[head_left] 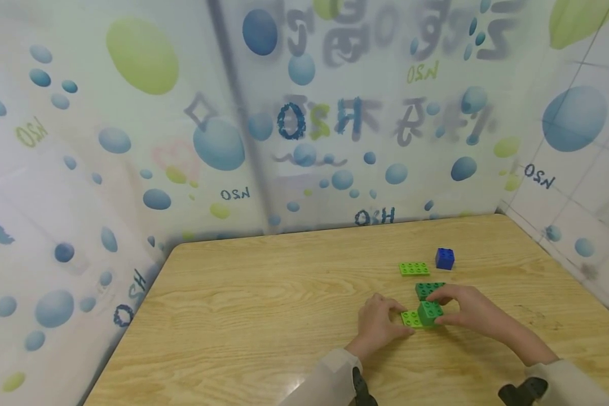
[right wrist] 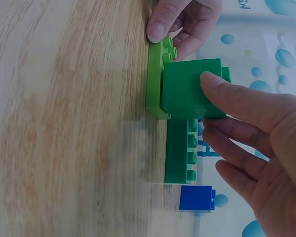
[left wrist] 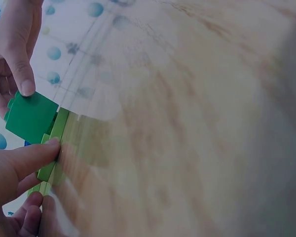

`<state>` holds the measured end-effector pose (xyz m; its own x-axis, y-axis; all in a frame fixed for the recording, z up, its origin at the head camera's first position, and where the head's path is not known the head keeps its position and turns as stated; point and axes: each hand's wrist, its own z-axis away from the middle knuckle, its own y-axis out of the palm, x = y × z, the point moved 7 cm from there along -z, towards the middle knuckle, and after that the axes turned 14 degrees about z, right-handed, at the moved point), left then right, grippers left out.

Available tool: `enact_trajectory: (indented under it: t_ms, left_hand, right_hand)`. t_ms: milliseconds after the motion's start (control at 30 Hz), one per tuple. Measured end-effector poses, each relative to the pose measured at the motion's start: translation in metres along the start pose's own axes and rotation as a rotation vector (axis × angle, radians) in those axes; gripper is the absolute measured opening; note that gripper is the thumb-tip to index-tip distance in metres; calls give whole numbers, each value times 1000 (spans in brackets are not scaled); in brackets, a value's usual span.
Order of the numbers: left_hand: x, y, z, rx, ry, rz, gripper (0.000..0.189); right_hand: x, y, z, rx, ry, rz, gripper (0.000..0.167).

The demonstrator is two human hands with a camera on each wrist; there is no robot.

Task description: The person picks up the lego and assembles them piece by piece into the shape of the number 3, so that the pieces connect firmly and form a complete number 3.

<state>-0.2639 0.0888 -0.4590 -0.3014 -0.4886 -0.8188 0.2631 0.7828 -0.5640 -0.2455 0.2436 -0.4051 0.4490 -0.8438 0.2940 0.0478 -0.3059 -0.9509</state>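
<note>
My left hand (head_left: 378,322) grips the left end of a flat light green building brick (head_left: 411,319) lying on the table, with thumb and fingers at its sides. A square green brick (right wrist: 192,89) sits at the right end of that flat brick, pinched between the thumb and fingers of my right hand (head_left: 467,307). In the left wrist view the square brick (left wrist: 32,117) looks slightly tilted against the flat one; whether its studs are locked cannot be told. Just behind stands a longer dark green brick (right wrist: 177,150), partly covered by my right hand in the head view.
A second flat light green brick (head_left: 414,269) lies farther back on the wooden table (head_left: 264,293). To its right is a blue brick (head_left: 445,259). A wall covering with printed bubbles (head_left: 218,144) rises behind the table's far edge and along both sides.
</note>
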Motion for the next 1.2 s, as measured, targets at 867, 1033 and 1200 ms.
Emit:
enact_trajectory:
  t_ms: [867, 1033, 1200]
  left_hand:
    - [4, 0, -2, -11, -2, 17, 36]
    - [3, 1, -3, -16, 12, -10, 36]
    - [1, 1, -4, -20, 22, -39, 36]
  right_hand:
    - [-8, 8, -9, -1, -13, -24, 38]
    - [-7, 8, -7, -2, -5, -43, 40]
    - [-12, 9, -5, 12, 18, -123, 43]
